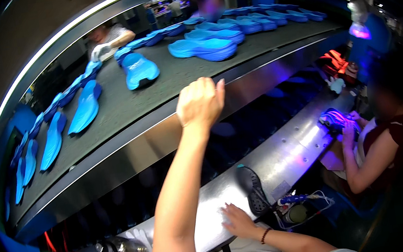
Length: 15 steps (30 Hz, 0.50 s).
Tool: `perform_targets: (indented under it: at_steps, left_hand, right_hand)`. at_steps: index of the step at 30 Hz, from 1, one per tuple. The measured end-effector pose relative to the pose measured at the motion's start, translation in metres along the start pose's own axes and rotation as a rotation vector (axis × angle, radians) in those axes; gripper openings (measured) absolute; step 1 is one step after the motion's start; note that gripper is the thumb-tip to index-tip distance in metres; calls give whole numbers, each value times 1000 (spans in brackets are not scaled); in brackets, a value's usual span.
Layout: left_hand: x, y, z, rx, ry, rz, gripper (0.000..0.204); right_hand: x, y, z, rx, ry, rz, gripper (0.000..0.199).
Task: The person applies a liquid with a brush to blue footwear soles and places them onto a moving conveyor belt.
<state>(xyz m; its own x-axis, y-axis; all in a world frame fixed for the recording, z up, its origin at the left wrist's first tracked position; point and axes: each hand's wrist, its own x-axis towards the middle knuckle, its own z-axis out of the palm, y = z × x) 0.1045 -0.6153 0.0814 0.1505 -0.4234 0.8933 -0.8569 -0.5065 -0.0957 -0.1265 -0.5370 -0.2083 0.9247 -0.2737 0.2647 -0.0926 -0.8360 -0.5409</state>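
Note:
My left hand [201,103] is raised at the near metal rim of the dark conveyor belt [121,106], its fingers curled into a loose fist with nothing visible in it. The nearest blue shoe soles [138,70] and a stacked pair [203,48] lie on the belt beyond it. My right hand [238,221], with a bead bracelet at the wrist, rests flat with fingers spread on the lower steel ledge [288,157]. A black outsole [253,188] lies tread-up on the ledge just right of its fingertips.
Several blue soles [54,139] line the belt's left side and far end. A white-gloved person [107,38] works across the belt. A seated person [383,136] at right handles a shoe [337,120] under purple light. A bottle [121,251], white glove [139,236] and cables [300,202] lie on the ledge.

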Motion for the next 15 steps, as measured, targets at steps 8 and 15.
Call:
perform_targets:
  at_steps: [8, 15]
  left_hand:
    - [0, 8, -2, 50, -11, -27, 20]
    - [0, 13, -7, 46, 115, -25, 16]
  right_hand:
    - [-15, 16, 18, -270, -239, -86, 56]
    - [-19, 17, 19, -209, -215, -88, 51]
